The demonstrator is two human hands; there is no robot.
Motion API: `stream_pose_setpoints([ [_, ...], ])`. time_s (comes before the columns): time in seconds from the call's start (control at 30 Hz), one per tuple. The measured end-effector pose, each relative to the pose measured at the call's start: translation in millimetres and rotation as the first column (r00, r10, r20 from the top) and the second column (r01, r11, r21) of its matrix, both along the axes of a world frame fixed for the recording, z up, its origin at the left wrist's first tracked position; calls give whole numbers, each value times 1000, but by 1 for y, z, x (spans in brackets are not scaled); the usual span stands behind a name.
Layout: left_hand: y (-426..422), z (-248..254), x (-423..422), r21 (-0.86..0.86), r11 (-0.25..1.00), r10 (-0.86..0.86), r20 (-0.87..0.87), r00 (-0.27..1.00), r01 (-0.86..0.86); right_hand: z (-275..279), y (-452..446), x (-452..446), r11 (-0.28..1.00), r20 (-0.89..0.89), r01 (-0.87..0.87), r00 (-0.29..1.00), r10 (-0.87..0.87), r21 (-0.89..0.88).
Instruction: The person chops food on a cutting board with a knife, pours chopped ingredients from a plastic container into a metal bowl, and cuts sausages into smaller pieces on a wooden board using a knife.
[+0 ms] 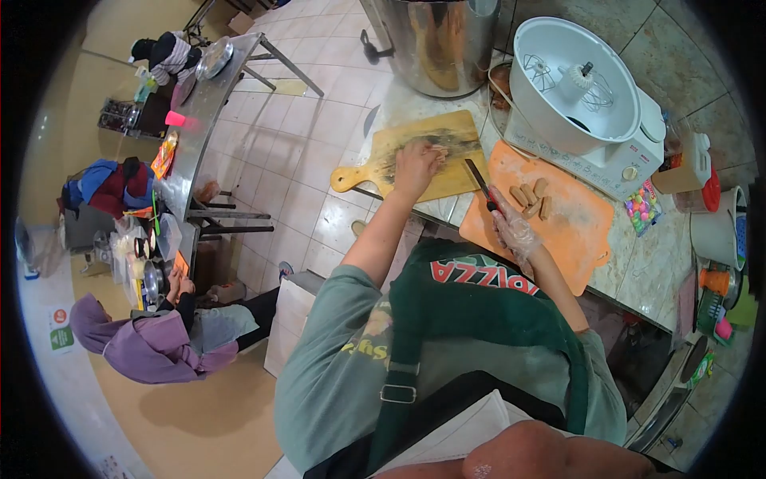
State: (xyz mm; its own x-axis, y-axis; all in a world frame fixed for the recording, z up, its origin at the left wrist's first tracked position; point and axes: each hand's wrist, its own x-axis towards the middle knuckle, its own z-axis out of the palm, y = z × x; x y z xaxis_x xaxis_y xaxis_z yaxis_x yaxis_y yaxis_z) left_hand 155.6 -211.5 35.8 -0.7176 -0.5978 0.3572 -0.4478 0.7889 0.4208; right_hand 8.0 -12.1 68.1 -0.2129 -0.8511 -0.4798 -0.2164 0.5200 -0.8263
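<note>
My left hand point(416, 168) rests on the yellow wooden cutting board point(455, 180), its fingers bent over a small light piece that is hard to make out. In my right hand point(515, 227), which wears a clear plastic glove, is the black handle of a knife point(481, 184). The blade points up and left, over the gap between the two boards. On the orange cutting board point(570, 243), just right of the knife, lie several short brown sausage-like pieces point(532, 195).
Behind the boards stand a large metal pot point(435, 44) and a white mixer point(578, 88) with a wide bowl. Farther right are a colourful packet point(642, 209) and a jug point(685, 166). At left, another person point(159, 335) stands beside a metal table point(199, 120).
</note>
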Motion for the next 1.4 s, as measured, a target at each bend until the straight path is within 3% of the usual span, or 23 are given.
stream_pose_setpoints([
  [0.03, -1, 1, -1, -37, 999, 23, -38, 999, -24, -8, -3, 2, 998, -134, -41, 990, 34, -50],
  [0.07, -3, 0, -1, -73, 996, 43, -78, 996, -49, -15, -6, 4, 998, -134, -32, 991, 25, -50],
  [0.13, -10, -3, -3, -73, 997, -5, -102, 995, -2, -25, -14, 11, 947, -296, -78, 955, -19, -311],
  [0.2, -18, -12, -1, -73, 996, -50, -125, 991, 41, -29, -25, 16, 961, -346, -86, 938, -10, -261],
  [0.27, -23, -16, 1, -18, 981, -192, -86, 978, 191, -26, -38, 22, 973, -395, -91, 919, 1, -210],
  [0.33, -22, -14, 2, 31, 983, -178, -64, 982, 180, -17, -51, 30, 998, -415, -54, 908, 56, 16],
  [0.43, -13, -5, 4, 87, 987, -133, -42, 990, 137, -18, -63, 42, 998, -468, -40, 882, 56, 44],
  [0.63, -7, -13, 5, 46, 995, -79, -86, 993, 84, -26, -64, 63, 997, -538, -60, 842, 26, -45],
  [0.77, -9, -13, 9, -17, 992, -127, -127, 984, 126, -22, -62, 65, 1000, -522, 4, 853, 1, 8],
  [0.97, -16, -26, 8, -34, 986, -165, -133, 977, 162, -55, -56, 68, 977, -529, -5, 841, -111, -212],
  [1.0, -16, -26, 8, -34, 986, -167, -135, 977, 164, -41, -56, 69, 969, -130, 190, 969, -211, -161],
  [1.03, -16, -26, 7, -39, 987, -161, -132, 978, 158, -31, -56, 70, 938, 283, 344, 904, -321, -34],
  [1.07, -16, -24, 7, -44, 988, -155, -130, 979, 151, -25, -54, 70, 937, 282, 346, 903, -323, -35],
  [1.13, -14, -22, 5, -41, 991, -134, -119, 984, 130, -18, -50, 68, 895, 487, 437, 803, -345, -87],
  [1.23, -14, -27, 5, -48, 994, -107, -111, 988, 102, -27, -48, 62, 859, 598, 505, 716, -360, -88],
  [1.37, -12, -22, 6, -9, 994, -111, -82, 990, 110, -4, -46, 62, 859, 613, 513, 680, -403, -5],
  [1.4, -12, -23, 6, -9, 993, -115, -84, 990, 114, 3, -50, 63, 843, 565, 531, 670, -481, 87],
])
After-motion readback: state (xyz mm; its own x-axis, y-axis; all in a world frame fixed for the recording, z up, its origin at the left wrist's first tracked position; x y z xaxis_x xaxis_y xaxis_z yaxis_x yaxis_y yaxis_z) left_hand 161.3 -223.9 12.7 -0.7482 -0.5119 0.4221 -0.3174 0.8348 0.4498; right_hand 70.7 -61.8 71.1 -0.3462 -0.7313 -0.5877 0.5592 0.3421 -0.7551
